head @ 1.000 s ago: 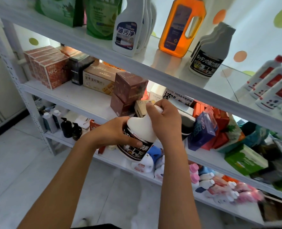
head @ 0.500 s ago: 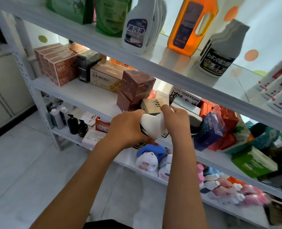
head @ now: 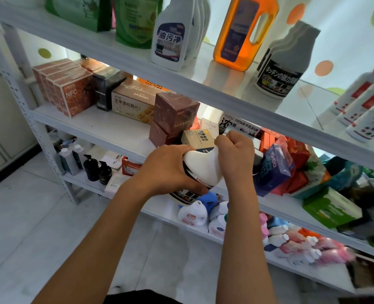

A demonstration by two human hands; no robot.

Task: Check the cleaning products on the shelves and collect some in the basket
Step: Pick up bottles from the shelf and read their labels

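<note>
Left hand (head: pixel 170 170) grips the body of a white plastic cleaner bottle with a dark label (head: pixel 203 170) | right hand (head: pixel 235 156) curls over its neck and cap | bottle held tilted before the white metal shelf unit (head: pixel 124 132), a tan box (head: pixel 198 139) just behind the hands.

At the top of the frame, the white spray bottle (head: pixel 170 38) on the upper shelf reads "油污净" on its blue label, and toward the upper right the grey bottle (head: pixel 283 69) carries a line of Japanese beginning "キッチンの" (the rest blurs out). On the middle shelf at the left, the red carton (head: pixel 74 96) says "NFC", the beige box (head: pixel 131 101) reads "坚果蛋糕脆片", the white pack (head: pixel 238 126) above the hands shows "浓" and "100%生牛乳奶源", and the blue packet (head: pixel 273 167) bears "1900".
</note>
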